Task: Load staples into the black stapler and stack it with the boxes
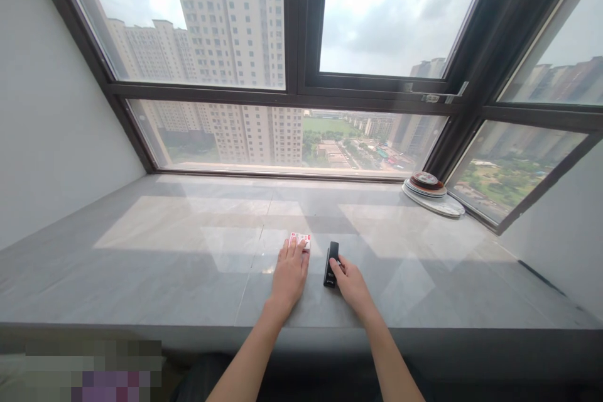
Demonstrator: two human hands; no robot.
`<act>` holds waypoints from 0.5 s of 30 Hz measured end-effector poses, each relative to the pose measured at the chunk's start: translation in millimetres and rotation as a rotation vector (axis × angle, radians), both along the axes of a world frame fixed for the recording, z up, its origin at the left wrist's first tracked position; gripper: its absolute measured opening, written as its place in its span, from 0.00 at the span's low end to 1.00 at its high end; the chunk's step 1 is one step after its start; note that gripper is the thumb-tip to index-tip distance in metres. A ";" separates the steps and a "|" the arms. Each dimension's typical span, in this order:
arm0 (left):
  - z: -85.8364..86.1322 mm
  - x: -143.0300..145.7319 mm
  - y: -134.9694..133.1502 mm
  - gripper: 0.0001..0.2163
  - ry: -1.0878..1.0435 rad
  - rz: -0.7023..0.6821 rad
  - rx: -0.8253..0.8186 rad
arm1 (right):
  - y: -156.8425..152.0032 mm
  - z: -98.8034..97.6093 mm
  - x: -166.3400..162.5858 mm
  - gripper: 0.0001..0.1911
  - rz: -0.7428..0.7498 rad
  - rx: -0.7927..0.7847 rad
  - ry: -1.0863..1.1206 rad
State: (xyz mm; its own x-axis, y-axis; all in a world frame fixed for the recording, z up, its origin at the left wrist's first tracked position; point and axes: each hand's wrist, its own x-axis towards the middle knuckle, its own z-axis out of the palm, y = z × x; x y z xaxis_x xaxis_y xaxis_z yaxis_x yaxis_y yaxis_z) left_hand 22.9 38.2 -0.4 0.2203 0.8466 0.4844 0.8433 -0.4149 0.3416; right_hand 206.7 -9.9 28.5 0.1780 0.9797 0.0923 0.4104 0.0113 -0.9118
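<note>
My left hand (289, 271) lies flat on the grey stone window ledge (164, 264), fingers stretched out, with the fingertips resting on a small red-and-white card or packet (301, 239). My right hand (349, 281) is just to the right of it, fingers curled round the lower end of a slim black device (331, 262) that lies on the ledge, pointing away from me. The two hands are a few centimetres apart.
A stack of round plates (431, 193) sits at the far right corner of the ledge by the window. Dark window frames (292, 91) run along the back, with tall buildings beyond. A white wall (51, 138) closes the left side.
</note>
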 end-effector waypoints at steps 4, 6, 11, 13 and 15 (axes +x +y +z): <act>-5.5 -20.7 -31.8 0.22 -0.023 0.012 -0.015 | -2.8 3.8 -23.6 0.28 0.159 0.001 -0.003; -8.6 -33.1 -41.5 0.22 -0.023 0.022 -0.024 | -2.1 3.5 -47.5 0.26 0.206 0.019 -0.049; -16.4 -86.8 -35.1 0.22 -0.012 0.088 -0.004 | 7.2 2.6 -118.4 0.24 0.272 0.019 -0.157; -18.5 -115.8 -23.8 0.21 -0.007 0.097 0.002 | 16.2 4.7 -142.7 0.24 0.328 -0.006 -0.154; -19.2 -144.0 -11.1 0.21 -0.008 0.102 0.006 | 27.7 7.8 -162.7 0.23 0.377 -0.033 -0.120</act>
State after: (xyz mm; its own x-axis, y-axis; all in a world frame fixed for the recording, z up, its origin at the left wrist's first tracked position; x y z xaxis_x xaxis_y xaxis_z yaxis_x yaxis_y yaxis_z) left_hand -121.1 27.1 -19.6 0.1297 0.8616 0.4906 0.8785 -0.3293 0.3460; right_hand 44.1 17.8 36.2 -0.2047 0.9771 0.0580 0.4872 0.1531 -0.8598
